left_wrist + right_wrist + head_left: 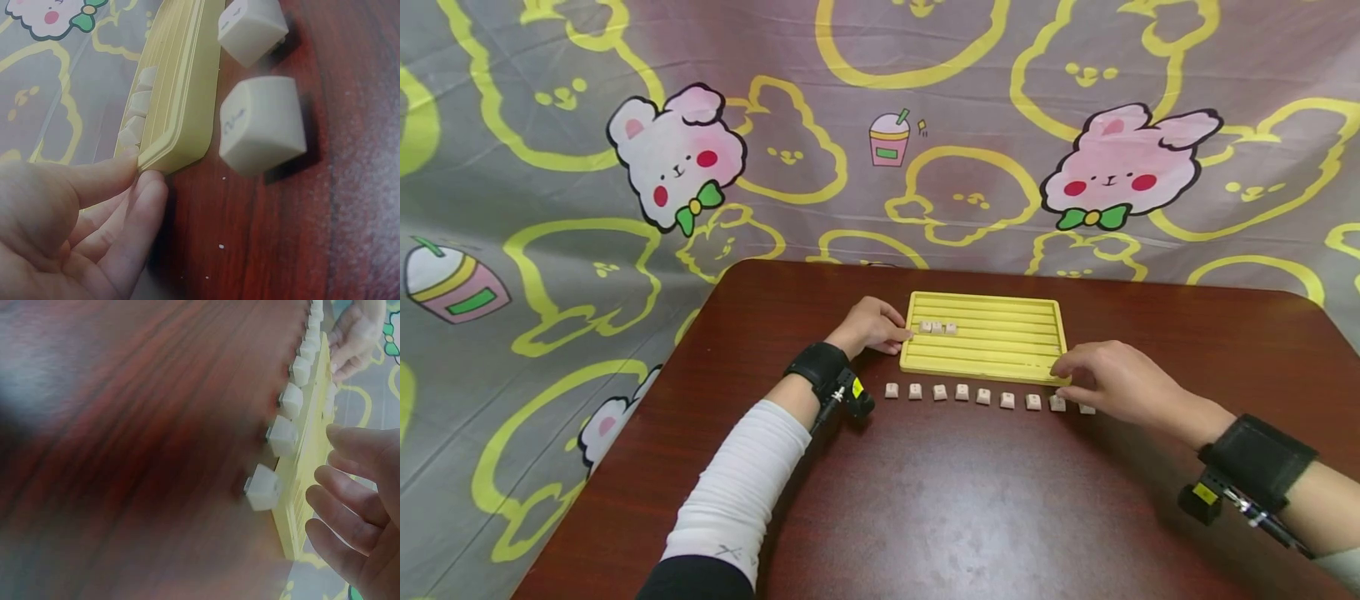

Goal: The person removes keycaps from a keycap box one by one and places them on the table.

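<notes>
My left hand [874, 325] pinches the left edge of a yellow ridged tray [992, 371] between thumb and fingers. Three white keycaps [937, 327] sit side by side in one of the tray's grooves, near its left end. Along the tray's front side runs a row of several more keycaps [962, 392] on the table; the one closest to my left hand [262, 125] bears a dark printed mark. My right hand [1112, 379] hovers at the tray's front right corner, over the right end of the row. Its fingers are spread and loosely bent, with nothing between them in the right wrist view.
The dark reddish-brown wooden table [970, 508] extends toward me and out to both sides. Behind it hangs a grey cloth [850, 200] with yellow outlines and cartoon rabbits. Both wrists wear black straps [1257, 458] with small cameras.
</notes>
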### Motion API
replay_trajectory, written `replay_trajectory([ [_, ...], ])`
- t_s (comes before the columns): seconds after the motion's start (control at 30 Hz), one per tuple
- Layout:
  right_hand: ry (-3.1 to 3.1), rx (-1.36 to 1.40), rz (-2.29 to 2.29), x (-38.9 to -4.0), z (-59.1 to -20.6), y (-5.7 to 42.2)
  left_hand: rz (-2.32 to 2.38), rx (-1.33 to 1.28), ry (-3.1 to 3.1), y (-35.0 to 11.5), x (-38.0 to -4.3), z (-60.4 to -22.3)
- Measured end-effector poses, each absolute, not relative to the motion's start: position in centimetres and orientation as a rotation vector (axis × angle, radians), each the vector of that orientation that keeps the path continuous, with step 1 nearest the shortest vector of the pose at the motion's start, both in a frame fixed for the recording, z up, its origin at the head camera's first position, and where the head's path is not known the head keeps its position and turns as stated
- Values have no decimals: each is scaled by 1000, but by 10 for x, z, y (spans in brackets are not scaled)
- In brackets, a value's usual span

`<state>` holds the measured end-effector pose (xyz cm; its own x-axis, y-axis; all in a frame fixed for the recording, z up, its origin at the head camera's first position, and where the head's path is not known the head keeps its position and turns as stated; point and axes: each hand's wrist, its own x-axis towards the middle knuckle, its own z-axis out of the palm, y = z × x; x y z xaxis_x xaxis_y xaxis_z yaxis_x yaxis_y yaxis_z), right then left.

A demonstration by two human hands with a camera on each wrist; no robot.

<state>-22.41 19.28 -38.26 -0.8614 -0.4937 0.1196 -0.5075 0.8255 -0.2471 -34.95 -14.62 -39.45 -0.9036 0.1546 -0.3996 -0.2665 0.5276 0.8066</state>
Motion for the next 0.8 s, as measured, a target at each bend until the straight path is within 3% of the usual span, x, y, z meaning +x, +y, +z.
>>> replay_trajectory([
  [0.8,-2916,984,468,-272,-375,125,1321,-72,2368,-147,-347,-393],
])
